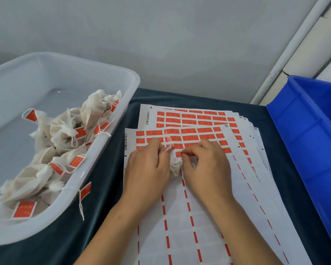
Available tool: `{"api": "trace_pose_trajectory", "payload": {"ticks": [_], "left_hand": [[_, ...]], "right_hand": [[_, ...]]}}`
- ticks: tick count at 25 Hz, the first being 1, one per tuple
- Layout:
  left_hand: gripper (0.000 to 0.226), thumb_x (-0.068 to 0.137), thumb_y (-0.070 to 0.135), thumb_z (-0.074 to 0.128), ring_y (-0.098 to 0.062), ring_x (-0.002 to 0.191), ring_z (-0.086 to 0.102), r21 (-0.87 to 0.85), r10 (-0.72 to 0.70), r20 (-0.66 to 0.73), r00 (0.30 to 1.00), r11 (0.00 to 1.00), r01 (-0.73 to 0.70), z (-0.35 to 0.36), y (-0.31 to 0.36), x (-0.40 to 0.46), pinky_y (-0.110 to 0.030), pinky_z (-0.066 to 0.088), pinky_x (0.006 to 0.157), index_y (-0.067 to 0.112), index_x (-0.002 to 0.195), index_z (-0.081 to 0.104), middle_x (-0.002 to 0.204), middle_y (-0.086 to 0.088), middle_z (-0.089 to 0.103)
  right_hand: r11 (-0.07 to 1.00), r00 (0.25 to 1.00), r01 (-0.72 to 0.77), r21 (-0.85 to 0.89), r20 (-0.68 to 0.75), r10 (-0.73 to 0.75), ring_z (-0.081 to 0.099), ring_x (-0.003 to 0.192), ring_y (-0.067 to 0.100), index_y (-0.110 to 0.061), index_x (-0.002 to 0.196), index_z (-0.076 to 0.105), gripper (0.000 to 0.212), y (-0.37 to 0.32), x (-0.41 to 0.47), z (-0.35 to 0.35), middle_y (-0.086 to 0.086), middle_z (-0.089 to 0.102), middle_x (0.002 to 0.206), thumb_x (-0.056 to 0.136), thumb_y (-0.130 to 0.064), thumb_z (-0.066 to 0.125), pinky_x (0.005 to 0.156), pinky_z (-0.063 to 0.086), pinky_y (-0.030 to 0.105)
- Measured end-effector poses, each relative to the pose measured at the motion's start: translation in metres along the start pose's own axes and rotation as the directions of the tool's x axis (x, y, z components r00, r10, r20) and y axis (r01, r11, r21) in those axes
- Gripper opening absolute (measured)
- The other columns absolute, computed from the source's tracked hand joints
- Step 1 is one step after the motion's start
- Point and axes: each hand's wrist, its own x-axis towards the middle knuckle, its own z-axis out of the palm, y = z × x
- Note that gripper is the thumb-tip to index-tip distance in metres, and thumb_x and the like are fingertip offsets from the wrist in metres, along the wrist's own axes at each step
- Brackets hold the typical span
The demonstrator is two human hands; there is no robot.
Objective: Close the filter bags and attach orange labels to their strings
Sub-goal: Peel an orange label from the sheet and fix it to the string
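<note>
I see both hands meeting over the top label sheet [189, 217] in the middle of the dark cloth-covered table [107, 188]. The left hand [147, 169] has its fingers curled around a small white filter bag [175, 166], which sits between the two hands and on the sheet. The right hand [204, 165] pinches an orange label [180, 154] at the bag's gathered top — I cannot tell whether the label is already stuck on the string. The sheet's upper rows are full of orange labels; lower down only peeled backing with orange dashes shows. More sheets are fanned beneath it, toward the blue bin [313, 134] on the right. On the left, the clear plastic tub [111, 104] holds a pile of finished bags [65, 131], each tagged orange — one tag [85, 191] hangs by its string over the tub's rim.
</note>
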Motion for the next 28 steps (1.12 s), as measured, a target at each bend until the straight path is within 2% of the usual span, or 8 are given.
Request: {"api": "trace_pose_trajectory", "payload": {"ticks": [4,8,12,20,22,24,26,28], "left_hand": [[0.023,0.107,0.041,0.043,-0.008,0.095,0.069,-0.043,0.011,0.02,1.0,0.999,-0.01,-0.002,-0.001,-0.001,-0.041,0.062,0.08,0.029,0.09,0.053,0.102,0.016,0.07],[0.02,0.108,0.036,0.046,-0.01,0.101,0.068,-0.074,-0.007,0.032,0.999,0.997,0.009,-0.001,0.0,0.0,-0.042,0.061,0.084,0.026,0.092,0.055,0.106,0.014,0.07],[0.019,0.108,0.036,0.048,-0.009,0.102,0.067,-0.126,-0.032,0.03,0.999,0.991,0.036,-0.001,0.001,0.002,-0.04,0.06,0.091,0.025,0.095,0.057,0.111,0.013,0.072],[0.019,0.109,0.031,0.042,-0.011,0.1,0.068,-0.078,-0.021,0.022,1.0,0.997,0.022,-0.004,0.005,0.002,-0.044,0.061,0.084,0.027,0.093,0.051,0.109,0.011,0.071],[0.017,0.108,0.031,0.04,-0.009,0.097,0.067,-0.048,-0.003,0.002,1.0,0.999,0.003,-0.004,0.006,0.001,-0.037,0.06,0.08,0.031,0.093,0.048,0.106,0.015,0.068],[0.014,0.107,0.035,0.04,-0.004,0.094,0.064,0.003,0.04,-0.001,0.999,0.999,-0.04,-0.003,0.007,-0.001,-0.023,0.053,0.077,0.035,0.095,0.046,0.103,0.023,0.061],[0.006,0.109,0.036,0.041,0.007,0.1,0.057,0.042,0.066,0.039,0.997,0.997,-0.068,-0.002,0.006,-0.002,-0.02,0.047,0.089,0.038,0.104,0.044,0.105,0.028,0.054],[0.004,0.11,0.035,0.041,0.021,0.103,0.048,0.09,0.078,0.091,0.993,0.992,-0.086,-0.003,0.005,-0.002,-0.023,0.039,0.104,0.037,0.107,0.042,0.103,0.03,0.051]], "right_hand": [[1.0,1.0,-0.001,0.023,0.026,0.0,0.059,0.107,0.008,-0.03,0.113,0.078,0.036,-0.001,-0.002,0.0,-0.013,0.07,0.117,0.091,-0.057,0.067,0.09,0.043,0.02],[1.0,0.998,-0.023,-0.016,0.05,0.024,0.059,0.105,0.008,-0.031,0.113,0.078,0.042,-0.004,0.0,-0.003,-0.013,0.069,0.118,0.089,-0.063,0.065,0.089,0.043,0.022],[0.994,0.996,-0.065,-0.088,0.048,0.069,0.052,0.094,0.006,-0.031,0.113,0.078,0.042,-0.014,0.005,-0.004,-0.012,0.069,0.118,0.089,-0.063,0.066,0.082,0.041,0.021],[0.986,0.992,-0.12,-0.115,0.018,0.123,0.048,0.088,0.005,-0.03,0.11,0.078,0.035,-0.025,0.001,-0.002,-0.011,0.07,0.114,0.092,-0.058,0.066,0.075,0.035,0.017],[0.985,0.995,-0.093,-0.147,0.011,0.096,0.048,0.086,0.006,-0.029,0.108,0.079,0.035,-0.028,0.0,-0.003,-0.009,0.071,0.112,0.092,-0.057,0.066,0.075,0.036,0.018],[0.985,0.999,-0.031,-0.17,0.008,0.033,0.054,0.087,0.009,-0.027,0.107,0.079,0.032,-0.028,-0.004,-0.004,-0.007,0.073,0.108,0.094,-0.054,0.066,0.077,0.041,0.019],[0.986,0.999,0.033,-0.163,0.001,-0.033,0.062,0.092,0.013,-0.025,0.107,0.079,0.031,-0.025,-0.009,-0.006,-0.004,0.074,0.108,0.095,-0.05,0.066,0.082,0.049,0.025],[0.988,0.998,0.059,-0.143,0.012,-0.057,0.065,0.1,0.015,-0.025,0.112,0.078,0.036,-0.021,-0.013,-0.008,-0.004,0.073,0.114,0.094,-0.053,0.065,0.088,0.053,0.03]]}}
